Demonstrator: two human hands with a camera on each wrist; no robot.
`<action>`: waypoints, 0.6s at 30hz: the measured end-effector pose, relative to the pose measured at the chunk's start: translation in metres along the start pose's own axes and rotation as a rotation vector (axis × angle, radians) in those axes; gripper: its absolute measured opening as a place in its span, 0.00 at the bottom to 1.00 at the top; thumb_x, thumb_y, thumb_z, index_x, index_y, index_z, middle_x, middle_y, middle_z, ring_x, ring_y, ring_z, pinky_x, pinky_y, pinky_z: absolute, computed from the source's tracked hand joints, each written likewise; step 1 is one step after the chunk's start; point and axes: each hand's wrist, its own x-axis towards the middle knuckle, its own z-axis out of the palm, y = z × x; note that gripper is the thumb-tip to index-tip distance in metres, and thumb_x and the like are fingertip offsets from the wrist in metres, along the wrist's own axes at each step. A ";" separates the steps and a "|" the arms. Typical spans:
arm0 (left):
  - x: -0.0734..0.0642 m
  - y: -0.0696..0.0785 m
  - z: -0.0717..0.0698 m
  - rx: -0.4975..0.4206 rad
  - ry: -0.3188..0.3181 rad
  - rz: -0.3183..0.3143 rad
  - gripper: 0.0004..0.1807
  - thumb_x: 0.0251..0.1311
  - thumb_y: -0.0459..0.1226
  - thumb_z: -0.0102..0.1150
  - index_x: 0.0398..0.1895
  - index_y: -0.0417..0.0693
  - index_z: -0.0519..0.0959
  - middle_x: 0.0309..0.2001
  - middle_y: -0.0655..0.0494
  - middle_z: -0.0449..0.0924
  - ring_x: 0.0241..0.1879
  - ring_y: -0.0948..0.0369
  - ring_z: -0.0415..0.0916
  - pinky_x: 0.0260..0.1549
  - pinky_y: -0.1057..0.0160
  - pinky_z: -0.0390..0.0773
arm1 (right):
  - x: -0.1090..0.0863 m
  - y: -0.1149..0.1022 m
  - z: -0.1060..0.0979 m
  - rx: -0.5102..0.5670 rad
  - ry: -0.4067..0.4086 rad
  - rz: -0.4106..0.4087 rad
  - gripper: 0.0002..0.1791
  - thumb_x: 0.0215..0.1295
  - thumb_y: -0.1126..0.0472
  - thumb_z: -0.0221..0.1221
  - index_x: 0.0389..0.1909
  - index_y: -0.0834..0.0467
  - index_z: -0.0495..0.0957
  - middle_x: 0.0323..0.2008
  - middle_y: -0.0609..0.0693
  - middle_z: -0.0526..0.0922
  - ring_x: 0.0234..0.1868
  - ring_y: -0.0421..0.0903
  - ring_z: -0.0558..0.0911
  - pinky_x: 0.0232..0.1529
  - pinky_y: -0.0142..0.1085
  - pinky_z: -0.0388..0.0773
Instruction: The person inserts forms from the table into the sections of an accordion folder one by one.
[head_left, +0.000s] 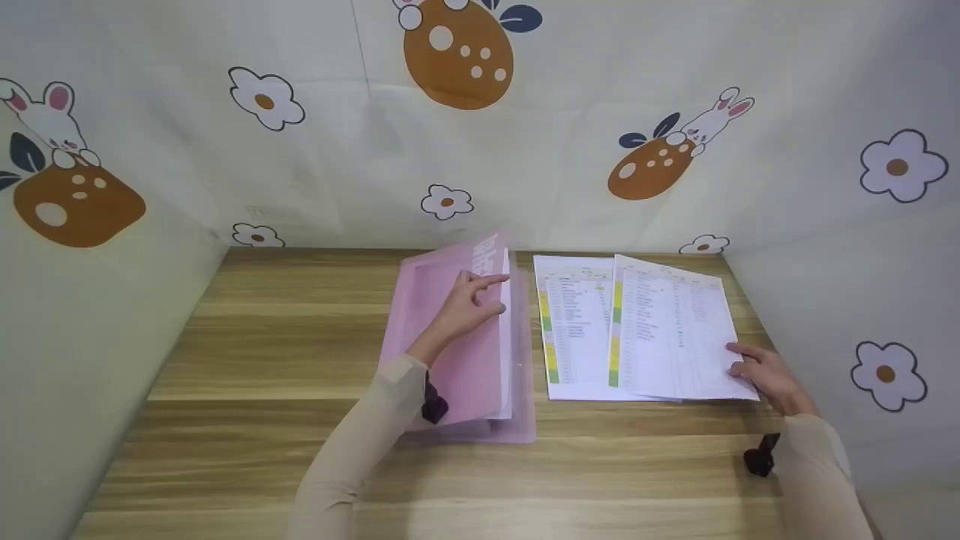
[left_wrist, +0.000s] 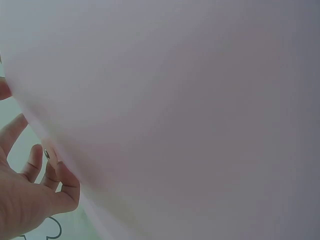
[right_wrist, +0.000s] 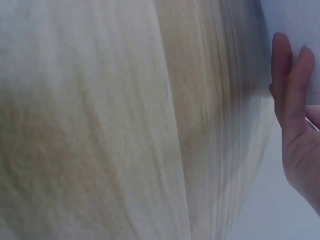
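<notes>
A pink folder (head_left: 450, 337) with white sheets inside stands partly spread in the middle of the wooden table. My left hand (head_left: 465, 307) lies over its cover, index finger and thumb apart at the right edge. In the left wrist view that hand (left_wrist: 35, 185) has its fingertips along the edge of the pale cover (left_wrist: 175, 110), which fills most of the view. My right hand (head_left: 769, 375) pinches the right edge of a printed sheet (head_left: 675, 330). This sheet overlaps another printed sheet (head_left: 574, 322). In the right wrist view, fingers (right_wrist: 295, 85) lie against the paper (right_wrist: 295, 20).
The wood-grain table (head_left: 277, 352) meets a patterned cloth (head_left: 337, 165) with rabbits and flowers at the back and sides. Each wrist carries a black camera mount, such as the one (head_left: 760, 457) on the right.
</notes>
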 end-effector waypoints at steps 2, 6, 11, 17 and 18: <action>0.000 0.000 0.000 -0.001 -0.002 -0.005 0.26 0.44 0.36 0.58 0.52 0.53 0.74 0.36 0.49 0.59 0.27 0.60 0.56 0.26 0.65 0.60 | -0.002 -0.002 0.002 -0.013 0.045 -0.008 0.31 0.57 0.67 0.50 0.60 0.73 0.54 0.60 0.71 0.51 0.44 0.51 0.66 0.38 0.29 0.66; 0.000 0.001 0.000 0.002 -0.004 -0.022 0.26 0.44 0.37 0.58 0.53 0.54 0.74 0.37 0.49 0.59 0.27 0.60 0.56 0.26 0.65 0.61 | -0.004 -0.006 0.006 -0.025 0.124 -0.054 0.27 0.57 0.68 0.49 0.58 0.72 0.59 0.56 0.69 0.58 0.32 0.42 0.68 0.30 0.29 0.68; -0.001 0.001 -0.001 0.002 -0.003 -0.021 0.26 0.45 0.37 0.59 0.53 0.53 0.74 0.37 0.48 0.59 0.28 0.58 0.57 0.27 0.65 0.61 | -0.009 -0.014 0.011 -0.051 0.202 -0.093 0.24 0.58 0.67 0.49 0.56 0.71 0.64 0.56 0.68 0.60 0.33 0.44 0.67 0.28 0.28 0.67; 0.000 0.001 -0.001 -0.023 -0.010 -0.033 0.26 0.46 0.37 0.59 0.53 0.53 0.74 0.37 0.49 0.59 0.27 0.59 0.56 0.26 0.65 0.61 | -0.005 -0.011 0.015 -0.030 0.299 -0.112 0.20 0.57 0.63 0.52 0.53 0.62 0.72 0.57 0.60 0.64 0.50 0.54 0.66 0.35 0.27 0.68; 0.000 0.001 -0.002 -0.024 -0.011 -0.036 0.26 0.46 0.37 0.59 0.53 0.54 0.74 0.37 0.49 0.59 0.27 0.60 0.56 0.26 0.66 0.61 | -0.004 -0.010 0.016 -0.023 0.300 -0.120 0.20 0.57 0.61 0.53 0.52 0.59 0.73 0.56 0.58 0.65 0.52 0.54 0.66 0.36 0.27 0.68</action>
